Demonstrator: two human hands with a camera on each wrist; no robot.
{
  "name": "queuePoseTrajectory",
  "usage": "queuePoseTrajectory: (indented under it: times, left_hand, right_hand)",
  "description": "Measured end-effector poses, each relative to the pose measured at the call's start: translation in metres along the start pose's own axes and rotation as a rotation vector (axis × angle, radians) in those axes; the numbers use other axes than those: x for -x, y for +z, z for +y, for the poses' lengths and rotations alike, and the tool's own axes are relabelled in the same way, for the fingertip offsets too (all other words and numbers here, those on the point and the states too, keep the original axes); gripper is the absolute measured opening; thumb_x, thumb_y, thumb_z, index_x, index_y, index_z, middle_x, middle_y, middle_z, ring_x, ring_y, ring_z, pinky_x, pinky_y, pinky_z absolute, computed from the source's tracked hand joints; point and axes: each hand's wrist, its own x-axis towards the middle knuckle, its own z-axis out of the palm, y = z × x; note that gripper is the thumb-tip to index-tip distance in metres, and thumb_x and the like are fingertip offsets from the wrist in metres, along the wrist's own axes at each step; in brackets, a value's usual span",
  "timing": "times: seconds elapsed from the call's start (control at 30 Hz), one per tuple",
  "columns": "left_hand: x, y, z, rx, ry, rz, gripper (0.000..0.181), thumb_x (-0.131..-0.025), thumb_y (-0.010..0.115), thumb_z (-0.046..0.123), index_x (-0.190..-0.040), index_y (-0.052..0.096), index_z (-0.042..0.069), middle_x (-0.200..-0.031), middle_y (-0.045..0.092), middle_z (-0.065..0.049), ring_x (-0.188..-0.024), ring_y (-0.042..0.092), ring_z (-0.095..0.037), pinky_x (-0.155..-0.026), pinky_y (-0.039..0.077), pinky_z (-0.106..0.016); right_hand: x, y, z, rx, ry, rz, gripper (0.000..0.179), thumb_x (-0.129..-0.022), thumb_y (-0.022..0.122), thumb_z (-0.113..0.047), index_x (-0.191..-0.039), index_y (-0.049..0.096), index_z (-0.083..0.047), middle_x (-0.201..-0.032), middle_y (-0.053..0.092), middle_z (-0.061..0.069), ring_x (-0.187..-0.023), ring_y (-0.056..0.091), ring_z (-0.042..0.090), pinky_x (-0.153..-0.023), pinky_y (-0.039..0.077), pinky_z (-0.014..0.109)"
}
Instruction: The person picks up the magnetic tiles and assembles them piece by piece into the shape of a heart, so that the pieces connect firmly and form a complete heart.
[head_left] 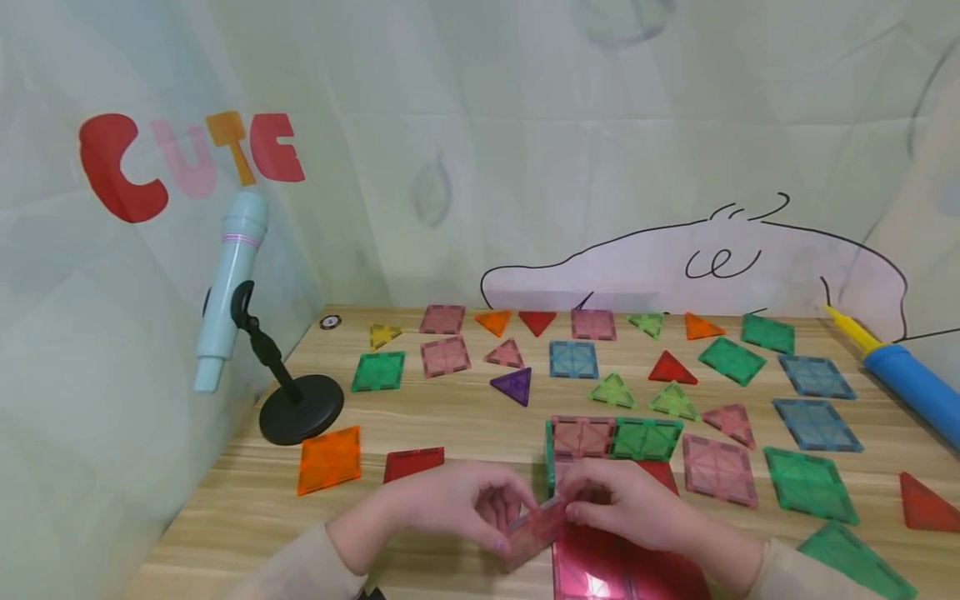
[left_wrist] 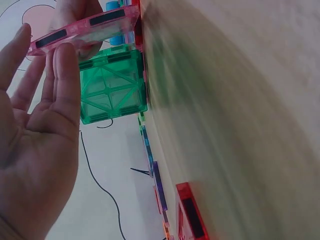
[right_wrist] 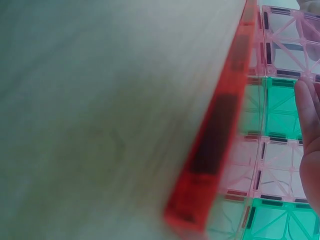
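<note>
In the head view, a square pink magnetic tile (head_left: 531,537) is held tilted between both hands, at the left side of a tile structure. My left hand (head_left: 474,507) pinches its left part between thumb and fingers. The fingers of my right hand (head_left: 630,507) grip its right upper edge. Red tiles (head_left: 600,565) form the structure's flat base under my right hand. Along its back stand a pink tile (head_left: 582,436) and a green tile (head_left: 647,437); another green tile (left_wrist: 112,86) stands upright on the left side. The right hand partly hides the base.
Loose square and triangular tiles lie beyond the structure, including a purple triangle (head_left: 513,386) and a blue square (head_left: 573,360). An orange tile (head_left: 330,460) and a red tile (head_left: 415,462) lie left. A microphone stand (head_left: 302,408) is at left, a blue pump (head_left: 918,392) at right.
</note>
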Motion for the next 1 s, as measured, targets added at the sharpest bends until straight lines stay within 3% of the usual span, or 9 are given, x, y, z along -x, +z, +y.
queuePoseTrajectory:
  times: [0.13,0.37,0.57,0.83,1.0]
  left_hand:
    - [0.000,0.003,-0.002,0.012,0.017,-0.007,0.039,-0.079,0.074,0.008,-0.114,0.059,0.015,-0.094,0.062,0.004,-0.085,0.059,-0.007,-0.078,0.051,-0.026]
    - [0.000,0.008,-0.001,0.061,-0.006,-0.008,0.047,-0.079,0.074,0.006,-0.121,0.054,0.015,-0.095,0.060,0.003,-0.085,0.061,-0.009,-0.077,0.052,-0.027]
    - [-0.001,0.012,0.000,0.094,-0.034,0.013,0.049,-0.080,0.073,0.006,-0.123,0.052,0.014,-0.098,0.060,0.002,-0.088,0.062,-0.010,-0.079,0.051,-0.025]
    - [-0.005,0.015,-0.001,0.067,0.037,0.003,0.050,-0.080,0.072,0.004,-0.125,0.051,0.012,-0.100,0.062,0.003,-0.093,0.060,-0.008,-0.081,0.051,-0.025]
    - [-0.006,0.016,-0.001,0.043,0.047,0.000,0.050,-0.081,0.071,0.005,-0.126,0.051,0.013,-0.100,0.061,0.001,-0.093,0.060,-0.007,-0.082,0.050,-0.024]
  right_hand:
    - [0.000,0.001,0.000,0.016,0.004,0.010,0.013,-0.088,0.065,-0.014,-0.099,0.062,-0.020,-0.091,0.065,-0.011,-0.082,0.060,0.005,-0.070,0.052,0.026]
    - [-0.002,0.001,-0.004,0.025,0.044,0.022,0.012,-0.089,0.065,-0.016,-0.100,0.065,-0.021,-0.092,0.064,-0.013,-0.085,0.061,0.005,-0.073,0.052,0.025]
    - [0.000,0.001,-0.002,-0.053,-0.009,0.027,0.013,-0.089,0.064,-0.018,-0.102,0.063,-0.016,-0.094,0.068,-0.002,-0.086,0.063,0.008,-0.073,0.053,0.027]
    - [0.003,-0.001,0.002,-0.151,0.015,-0.037,0.022,-0.090,0.064,-0.017,-0.110,0.059,-0.010,-0.098,0.068,0.002,-0.089,0.065,0.013,-0.078,0.052,0.028]
    - [0.004,-0.002,0.001,-0.168,0.034,-0.068,0.025,-0.091,0.063,-0.018,-0.113,0.057,-0.009,-0.101,0.067,0.001,-0.092,0.064,0.013,-0.079,0.052,0.028]
